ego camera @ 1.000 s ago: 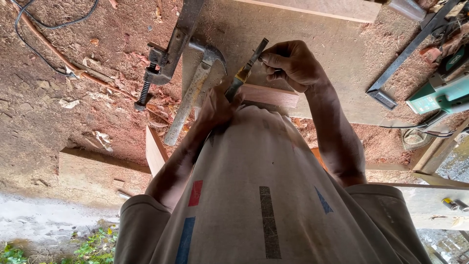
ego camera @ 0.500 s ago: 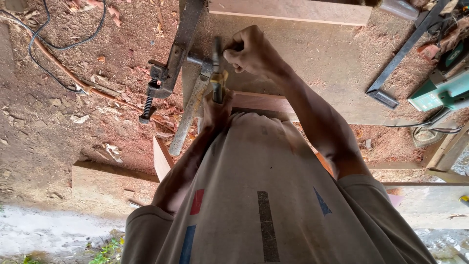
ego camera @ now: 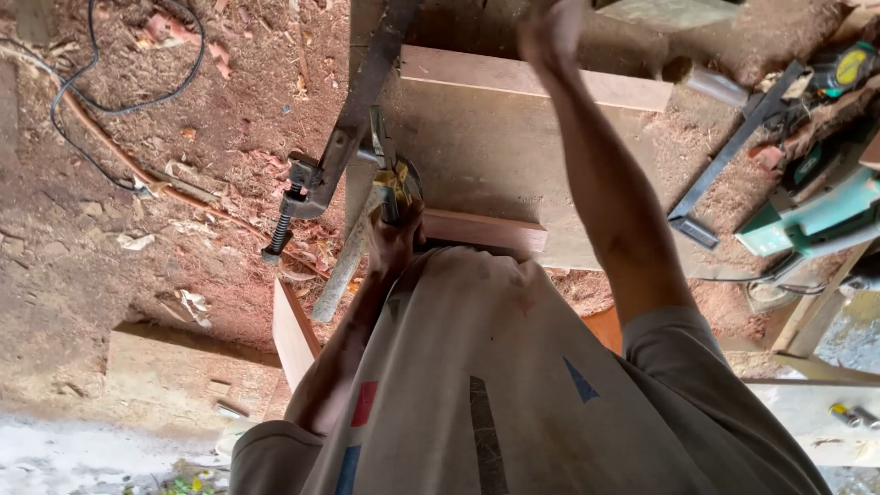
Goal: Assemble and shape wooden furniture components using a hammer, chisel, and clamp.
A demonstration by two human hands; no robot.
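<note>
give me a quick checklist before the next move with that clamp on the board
1. Left hand grips the clamp: ok.
2. Right hand is away from the clamp, reaching past the board's far edge: ok.
3. Clamp seated square on the board: cannot tell, hand covers it.
4. Second bar clamp hangs off the board's left edge: ok.
5. Power saw lies apart at right: ok.
6. Cable is loose on the ground: not ok.

Matt wooden board [ego camera: 495, 165], seemingly metal clamp [ego camera: 312, 183]
</note>
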